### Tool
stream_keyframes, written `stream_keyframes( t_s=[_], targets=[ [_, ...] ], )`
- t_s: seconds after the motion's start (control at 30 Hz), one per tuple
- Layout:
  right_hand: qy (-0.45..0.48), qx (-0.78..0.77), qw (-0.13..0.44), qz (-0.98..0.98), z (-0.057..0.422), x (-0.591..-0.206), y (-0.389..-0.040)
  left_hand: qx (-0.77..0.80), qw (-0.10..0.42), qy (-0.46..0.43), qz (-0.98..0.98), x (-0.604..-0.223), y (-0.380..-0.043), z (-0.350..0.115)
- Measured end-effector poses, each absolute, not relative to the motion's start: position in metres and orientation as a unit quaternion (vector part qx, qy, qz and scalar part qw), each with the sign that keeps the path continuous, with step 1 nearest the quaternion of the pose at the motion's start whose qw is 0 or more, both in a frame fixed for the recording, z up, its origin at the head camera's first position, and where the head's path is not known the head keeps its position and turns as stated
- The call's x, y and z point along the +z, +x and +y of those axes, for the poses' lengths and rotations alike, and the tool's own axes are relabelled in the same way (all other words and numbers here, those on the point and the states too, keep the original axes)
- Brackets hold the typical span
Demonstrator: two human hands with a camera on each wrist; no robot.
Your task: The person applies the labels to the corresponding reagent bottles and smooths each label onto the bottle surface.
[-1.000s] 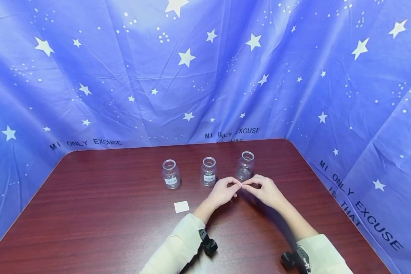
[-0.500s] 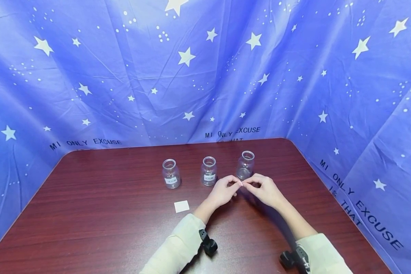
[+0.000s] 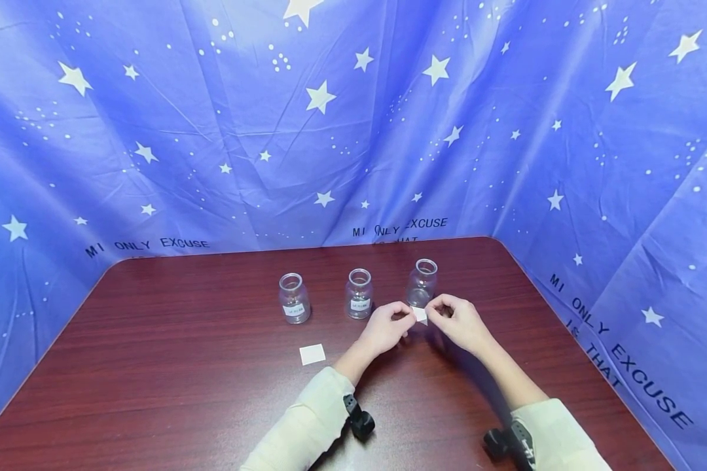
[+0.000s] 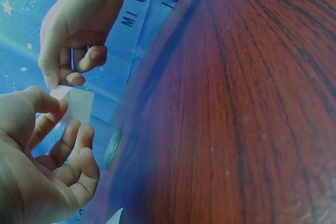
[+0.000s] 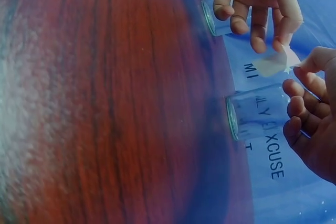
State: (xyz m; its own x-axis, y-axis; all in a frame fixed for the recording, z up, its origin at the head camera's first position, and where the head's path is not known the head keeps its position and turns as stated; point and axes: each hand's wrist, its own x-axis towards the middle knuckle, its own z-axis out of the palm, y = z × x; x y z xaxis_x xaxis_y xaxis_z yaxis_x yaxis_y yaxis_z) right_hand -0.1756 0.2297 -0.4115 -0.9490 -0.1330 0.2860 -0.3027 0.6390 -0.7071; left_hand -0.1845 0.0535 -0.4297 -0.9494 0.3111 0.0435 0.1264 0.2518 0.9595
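My left hand (image 3: 383, 330) pinches a small white sticker label (image 3: 419, 315) by its left side, between thumb and index finger. On the opposite side, the thumb and fingertip of my right hand (image 3: 461, 325) pinch the label's corner. In the left wrist view the label (image 4: 80, 103) shows a lighter, turned part near that corner. Just behind the hands stands an open clear glass jar (image 3: 422, 282), with no label visible on it. The right wrist view also shows this jar (image 5: 257, 113) beyond the label (image 5: 269, 65).
To the left, a middle glass jar (image 3: 360, 288) and a left glass jar (image 3: 294, 297) each bear a printed white label. A white rectangle of paper (image 3: 312, 354) lies on the dark red wooden table (image 3: 182, 366). A blue starry curtain (image 3: 241, 131) hangs behind.
My right hand has shifted slightly right, away from the left fingertips. The label, earlier barely visible between the fingertips, now shows between the two hands. The jars stay put.
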Motion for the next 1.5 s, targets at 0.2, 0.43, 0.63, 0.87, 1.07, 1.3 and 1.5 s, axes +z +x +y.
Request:
stream_keyframes(
  t_s=[0.2, 0.43, 0.63, 0.87, 1.07, 1.3, 1.5],
  targets=[
    [0.112, 0.400, 0.120, -0.902, 0.233, -0.406, -0.176, 0.588, 0.074, 0.125, 0.796, -0.432, -0.184, 0.055],
    [0.096, 0.391, 0.135, -0.905, 0.238, -0.407, -0.177, 0.589, 0.077, 0.114, 0.796, -0.432, -0.182, 0.057],
    [0.063, 0.391, 0.163, -0.904, 0.245, -0.407, -0.179, 0.590, 0.079, 0.118, 0.795, -0.431, -0.179, 0.059],
    [0.033, 0.390, 0.200, -0.898, 0.250, -0.403, -0.179, 0.590, 0.081, 0.119, 0.794, -0.432, -0.176, 0.063],
    [-0.004, 0.384, 0.212, -0.899, 0.253, -0.402, -0.180, 0.574, 0.078, 0.120, 0.806, -0.433, -0.174, 0.065],
    [-0.020, 0.375, 0.215, -0.902, 0.254, -0.403, -0.178, 0.538, 0.090, 0.126, 0.829, -0.438, -0.172, 0.066],
    [-0.022, 0.377, 0.217, -0.900, 0.252, -0.405, -0.177, 0.430, 0.065, 0.140, 0.890, -0.439, -0.169, 0.064]
  ],
)
